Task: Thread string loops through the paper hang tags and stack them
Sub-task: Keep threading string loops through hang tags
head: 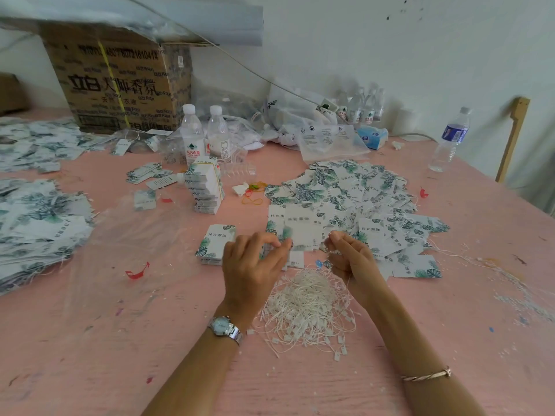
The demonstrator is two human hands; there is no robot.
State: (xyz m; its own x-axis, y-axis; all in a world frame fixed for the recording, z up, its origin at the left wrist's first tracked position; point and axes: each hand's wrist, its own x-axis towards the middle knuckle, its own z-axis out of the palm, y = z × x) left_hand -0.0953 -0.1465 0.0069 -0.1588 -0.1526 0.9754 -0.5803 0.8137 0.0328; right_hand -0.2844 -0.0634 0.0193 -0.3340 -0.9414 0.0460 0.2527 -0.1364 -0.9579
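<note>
My left hand pinches the lower edge of a white leaf-printed hang tag between thumb and fingers. My right hand is curled and pinches a thin white string loop close to that tag's right side. Below both hands lies a tangled heap of white string loops. A small block of unthreaded tags sits just left of my left hand. A wide loose pile of threaded tags spreads behind and to the right of my hands.
A tall stack of tag bundles stands mid-table, with two water bottles and a cardboard box behind. More tags heap on the left beside clear plastic sheeting. Another bottle stands far right near the table's edge.
</note>
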